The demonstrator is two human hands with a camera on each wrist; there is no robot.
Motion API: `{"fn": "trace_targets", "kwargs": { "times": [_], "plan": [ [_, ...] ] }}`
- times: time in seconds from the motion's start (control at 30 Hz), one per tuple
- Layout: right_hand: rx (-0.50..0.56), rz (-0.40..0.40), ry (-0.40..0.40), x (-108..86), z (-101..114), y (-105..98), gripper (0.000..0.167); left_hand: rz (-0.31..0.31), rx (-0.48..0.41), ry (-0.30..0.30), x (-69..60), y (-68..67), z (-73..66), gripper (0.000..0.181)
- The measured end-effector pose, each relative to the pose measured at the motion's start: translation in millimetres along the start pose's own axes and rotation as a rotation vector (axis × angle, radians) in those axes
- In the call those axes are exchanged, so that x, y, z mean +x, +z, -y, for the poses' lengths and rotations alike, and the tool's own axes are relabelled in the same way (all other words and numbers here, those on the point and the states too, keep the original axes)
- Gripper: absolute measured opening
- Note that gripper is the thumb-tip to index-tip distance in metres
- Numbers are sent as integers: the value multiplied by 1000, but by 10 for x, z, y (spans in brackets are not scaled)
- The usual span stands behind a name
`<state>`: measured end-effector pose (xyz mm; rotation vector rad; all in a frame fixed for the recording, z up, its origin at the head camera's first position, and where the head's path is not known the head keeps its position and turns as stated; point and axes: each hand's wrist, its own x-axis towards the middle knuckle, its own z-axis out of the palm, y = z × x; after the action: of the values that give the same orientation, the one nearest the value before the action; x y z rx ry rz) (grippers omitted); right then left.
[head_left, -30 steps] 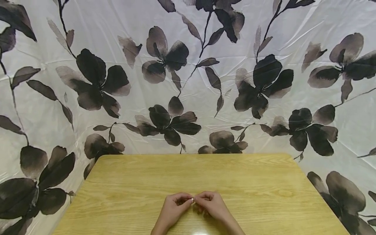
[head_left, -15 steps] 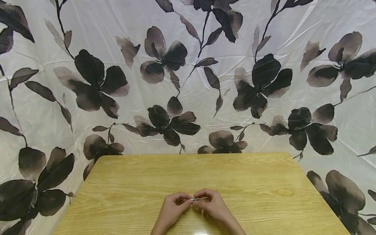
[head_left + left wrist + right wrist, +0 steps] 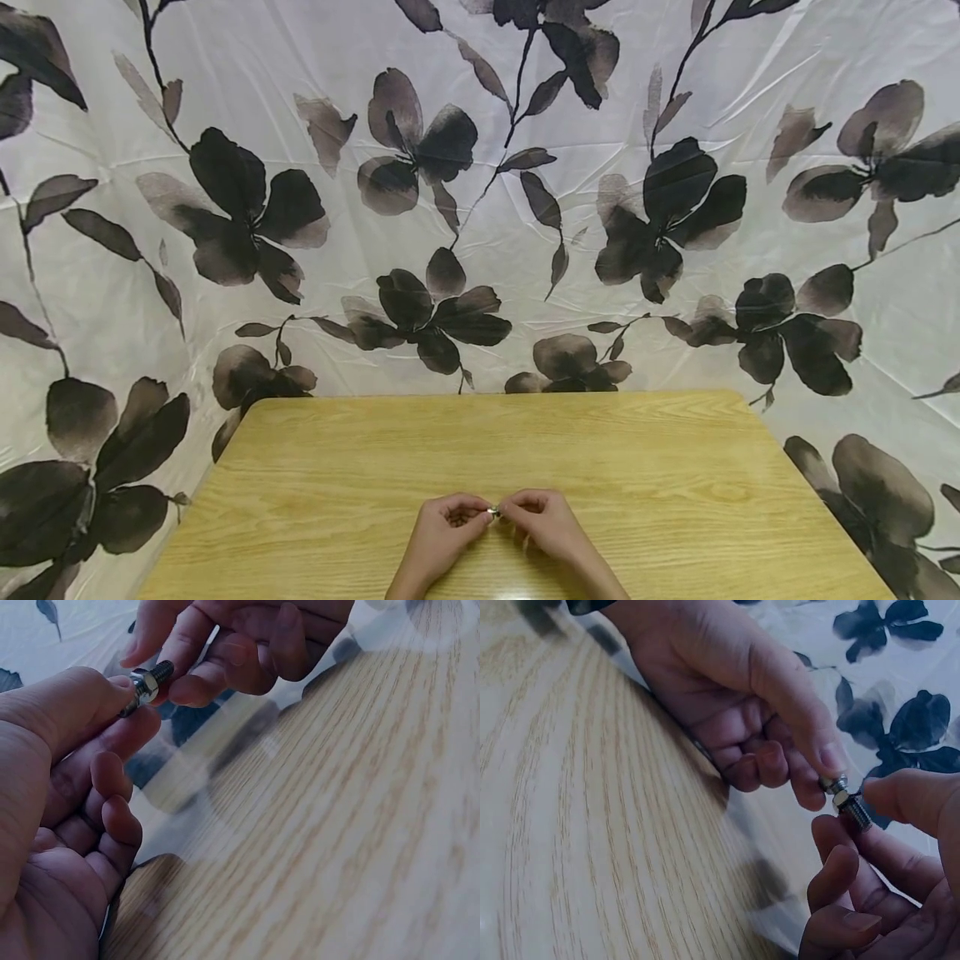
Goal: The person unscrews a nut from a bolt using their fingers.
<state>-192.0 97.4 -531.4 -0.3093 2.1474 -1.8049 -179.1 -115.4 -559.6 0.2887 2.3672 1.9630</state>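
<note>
A small metal bolt (image 3: 164, 669) with a hex nut (image 3: 841, 799) on it is held between the two hands, above the table. My left hand (image 3: 448, 533) pinches one end of the bolt between thumb and index finger, partly hiding that end. From the other side, my right hand (image 3: 546, 523) has its thumb and index finger around the nut, beside the bare threads. How firmly these fingertips press is hard to tell. The remaining fingers of both hands are loosely curled.
Beneath the hands lies a light wood-grain table (image 3: 337, 450) with rounded far corners. A pale cloth (image 3: 525, 250) printed with dark flowers hangs behind it and along its sides.
Half a second ago the right thumb and index finger were spread wider, showing more of the bolt; now they have come together again near the nut. The left hand has stayed in place.
</note>
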Motion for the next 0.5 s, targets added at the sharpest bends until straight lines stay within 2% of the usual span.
{"fn": "trace_targets", "kwargs": {
  "times": [0.13,0.5],
  "plan": [
    [3,14,-1,-2,0,11,25,7,-6,5,0,0,4,14],
    [4,12,-66,10,-1,0,21,10,-4,27,3,-5,-24,16]
  ]
}}
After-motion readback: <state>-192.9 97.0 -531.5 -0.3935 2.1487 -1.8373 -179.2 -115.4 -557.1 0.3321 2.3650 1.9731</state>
